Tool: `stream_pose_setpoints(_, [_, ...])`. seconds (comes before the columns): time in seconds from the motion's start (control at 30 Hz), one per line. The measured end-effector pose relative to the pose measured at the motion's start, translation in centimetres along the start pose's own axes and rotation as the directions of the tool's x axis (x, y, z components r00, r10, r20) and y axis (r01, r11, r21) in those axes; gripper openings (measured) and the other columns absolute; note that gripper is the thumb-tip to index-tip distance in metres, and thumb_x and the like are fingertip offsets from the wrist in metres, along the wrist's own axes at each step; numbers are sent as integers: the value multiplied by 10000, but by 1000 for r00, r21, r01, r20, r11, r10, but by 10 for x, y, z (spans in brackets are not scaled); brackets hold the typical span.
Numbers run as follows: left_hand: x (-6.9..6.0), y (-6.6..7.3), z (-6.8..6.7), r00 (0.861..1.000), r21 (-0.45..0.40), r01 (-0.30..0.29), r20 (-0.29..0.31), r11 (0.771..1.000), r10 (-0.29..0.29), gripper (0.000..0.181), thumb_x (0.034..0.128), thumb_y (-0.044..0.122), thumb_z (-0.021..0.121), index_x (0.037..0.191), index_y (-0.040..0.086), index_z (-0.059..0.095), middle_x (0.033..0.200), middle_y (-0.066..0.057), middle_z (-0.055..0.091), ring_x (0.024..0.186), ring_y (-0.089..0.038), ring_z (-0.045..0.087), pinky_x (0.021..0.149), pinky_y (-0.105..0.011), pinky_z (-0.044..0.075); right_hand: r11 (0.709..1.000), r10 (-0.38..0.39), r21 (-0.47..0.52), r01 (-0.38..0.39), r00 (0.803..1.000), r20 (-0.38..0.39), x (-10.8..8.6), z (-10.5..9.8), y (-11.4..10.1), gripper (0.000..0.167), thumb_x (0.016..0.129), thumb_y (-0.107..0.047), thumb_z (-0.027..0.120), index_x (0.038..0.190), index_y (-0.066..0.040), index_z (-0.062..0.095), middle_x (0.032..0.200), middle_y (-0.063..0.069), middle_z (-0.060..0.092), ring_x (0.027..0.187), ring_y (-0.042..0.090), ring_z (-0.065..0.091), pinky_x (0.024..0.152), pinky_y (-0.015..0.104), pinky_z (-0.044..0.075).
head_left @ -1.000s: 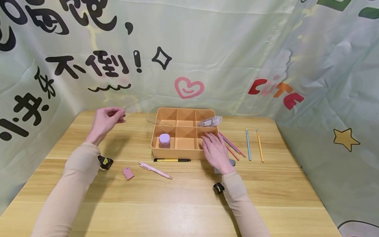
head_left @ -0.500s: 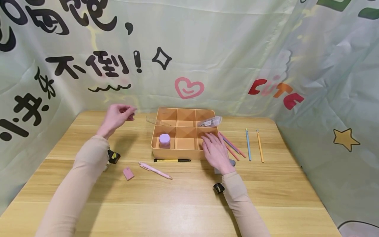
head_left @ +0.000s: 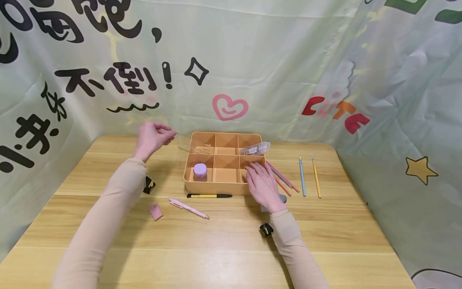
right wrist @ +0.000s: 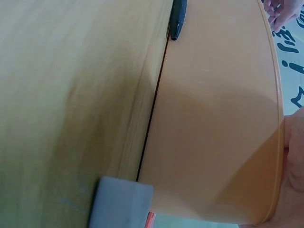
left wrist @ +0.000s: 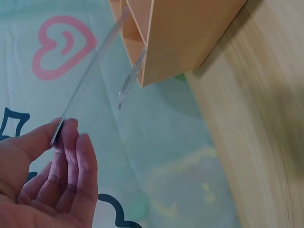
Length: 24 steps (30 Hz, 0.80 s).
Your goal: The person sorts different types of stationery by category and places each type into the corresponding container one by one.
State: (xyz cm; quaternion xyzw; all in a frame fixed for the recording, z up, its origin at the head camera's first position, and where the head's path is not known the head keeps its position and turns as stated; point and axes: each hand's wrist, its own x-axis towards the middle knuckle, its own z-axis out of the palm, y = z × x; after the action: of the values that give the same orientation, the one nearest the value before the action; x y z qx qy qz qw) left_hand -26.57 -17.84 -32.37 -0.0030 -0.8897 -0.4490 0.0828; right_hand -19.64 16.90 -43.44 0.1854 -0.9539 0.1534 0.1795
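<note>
Left hand (head_left: 153, 138) pinches clear, flat strip (left wrist: 101, 47) — right hand (head_left: 263, 181) touches gridded box (head_left: 216, 188).

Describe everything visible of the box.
The box is light orange and looks like plastic, with rounded corners and six open compartments in two rows of three. It stands upright on the table, near the curtain. The right hand rests over its front right corner. A purple jar sits in the front left compartment; a clear packet leans out of the back right one, and a clear piece overhangs the left rim. A pen lies along its front.
</note>
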Motion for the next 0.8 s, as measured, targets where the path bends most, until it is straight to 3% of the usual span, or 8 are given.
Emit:
stream_pose_setpoints(0.17, [4,1,8,999,122,40,-35,992,-36,282,923,277,736,1042,23,767,940,-140,791,570,20,633,555,-177,495,1000,5,8,-5,1000,6,0,0,0,359,1042,-198,454,1286,-28,655,1382,191,633,1354,377,538,1214,589,301])
stream_pose_setpoints(0.33, [7,2,16,994,207,105,-40,973,-99,275,919,345,725,1046,107,780,969,-96,798,676,-115,683,545,-256,424,1000,-1,3,1,1000,-13,0,1,0,350,1039,-192,460,1272,-25,662,1364,191,645,1337,379,553,1205,586,312])
stream_pose_setpoints(0.57, [10,-2,24,990,249,142,-38,958,-137,291,913,378,716,1065,138,780,999,-81,796,850,-233,656,604,-303,388,1000,-12,-4,12,999,-30,0,3,0,347,1039,-194,459,1258,-23,667,1346,188,657,1320,376,567,1195,583,322])
stream_pose_setpoints(0.8, [12,-7,28,992,267,127,-28,955,-124,305,910,381,711,1066,127,779,1008,-105,792,863,-259,661,570,-286,375,1000,-15,-2,15,999,-35,1,1,0,339,1037,-186,465,1255,-27,670,1345,188,659,1316,375,573,1199,580,322])
